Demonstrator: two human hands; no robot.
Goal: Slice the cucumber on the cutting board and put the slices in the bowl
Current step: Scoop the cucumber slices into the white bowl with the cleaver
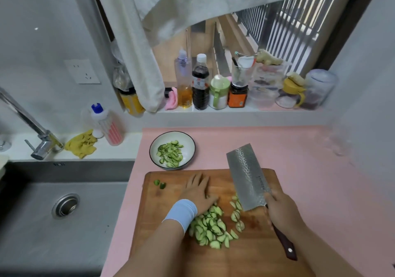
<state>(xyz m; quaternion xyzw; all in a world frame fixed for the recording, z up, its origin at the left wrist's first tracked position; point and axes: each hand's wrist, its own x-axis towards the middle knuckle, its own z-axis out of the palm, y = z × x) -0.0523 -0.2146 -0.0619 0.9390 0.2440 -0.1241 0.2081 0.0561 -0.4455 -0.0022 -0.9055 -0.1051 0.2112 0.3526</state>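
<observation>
Two hands work over the wooden cutting board (pixel 171 193) at lower centre. Right hand (pixel 284 212) grips a hammered steel cleaver (pixel 248 178), its blade running toward the upper left. Left hand (pixel 198 189) lies flat, fingers spread, beside heaped half-moon cucumber slices (pixel 211 227). More slices fill the round bowl (pixel 190 146) on the pink counter (pixel 299 148).

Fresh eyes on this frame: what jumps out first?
The cleaver first: broad hammered blade raised over the cutting board, gripped by the right hand. Next, the pile of cucumber slices mid-board, with the left hand flat against it. Behind the board, the bowl already holds some slices.
</observation>
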